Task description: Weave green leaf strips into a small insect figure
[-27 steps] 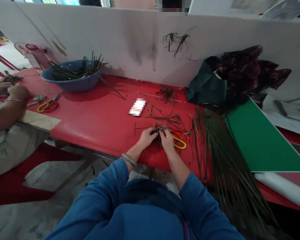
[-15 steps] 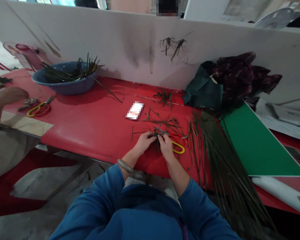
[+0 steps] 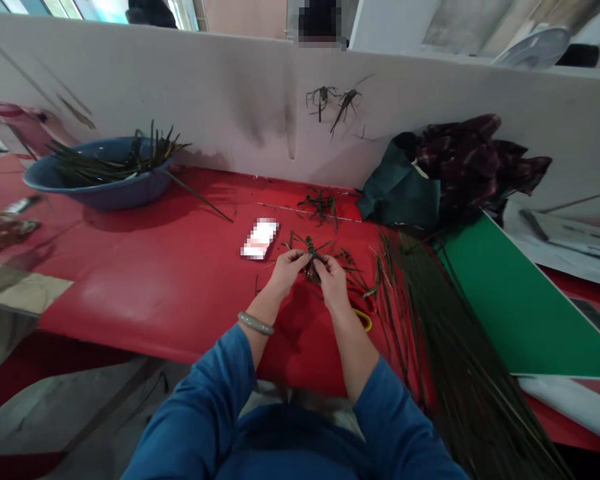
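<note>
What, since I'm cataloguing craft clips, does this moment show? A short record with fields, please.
Left hand: pinches the woven leaf piece from its left
Right hand: pinches the same piece from its right
Surface: red table
Beside right wrist: scissors, partly hidden
Right of hands: long leaf strips
Far left: blue basin holding more leaves
Far right: green board

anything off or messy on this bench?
No damage, just clutter. Leaf scraps lie strewn on the red table around the woven leaf piece pinched by the left hand and right hand. Long leaf strips overhang the front edge at right. Scissors sit half hidden by the right wrist.
</note>
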Available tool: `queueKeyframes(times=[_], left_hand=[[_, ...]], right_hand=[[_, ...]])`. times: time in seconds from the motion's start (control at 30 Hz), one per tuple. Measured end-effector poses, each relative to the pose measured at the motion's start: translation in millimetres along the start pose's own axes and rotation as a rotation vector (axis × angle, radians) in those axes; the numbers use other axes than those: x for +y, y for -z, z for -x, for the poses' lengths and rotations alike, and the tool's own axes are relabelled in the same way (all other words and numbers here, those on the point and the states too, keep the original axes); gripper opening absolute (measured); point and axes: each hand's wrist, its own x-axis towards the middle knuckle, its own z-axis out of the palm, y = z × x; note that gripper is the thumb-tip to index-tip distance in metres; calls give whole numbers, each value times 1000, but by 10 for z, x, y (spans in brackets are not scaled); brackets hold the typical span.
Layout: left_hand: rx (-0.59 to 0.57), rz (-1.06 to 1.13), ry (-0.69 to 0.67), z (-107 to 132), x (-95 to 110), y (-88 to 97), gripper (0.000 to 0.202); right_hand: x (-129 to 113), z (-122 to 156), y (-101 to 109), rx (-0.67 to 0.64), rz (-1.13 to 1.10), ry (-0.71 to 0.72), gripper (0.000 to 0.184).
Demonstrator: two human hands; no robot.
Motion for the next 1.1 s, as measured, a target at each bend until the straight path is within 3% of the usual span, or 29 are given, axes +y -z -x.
queueKeyframes(times=[0.13, 0.3, 0.63, 0.83, 0.93, 1.1], left_hand=[[-23, -8, 48, -50, -101, 41, 25], [-53, -5, 75, -45, -94, 40, 19], [68, 79, 81, -33, -92, 77, 19], [214, 54, 12, -16, -82, 85, 22], [168, -3, -41, -3, -101, 72, 22], [33, -18, -13, 28, -125, 60, 19]], right_hand=[[161, -22, 84, -9, 92, -22, 21], [133, -41, 89, 10, -4, -75, 20], [109, -18, 79, 71, -54, -107, 21], [105, -18, 92, 81, -46, -131, 22], [93, 3, 69, 45, -46, -137, 21], [122, 31, 62, -91, 4, -99, 20]])
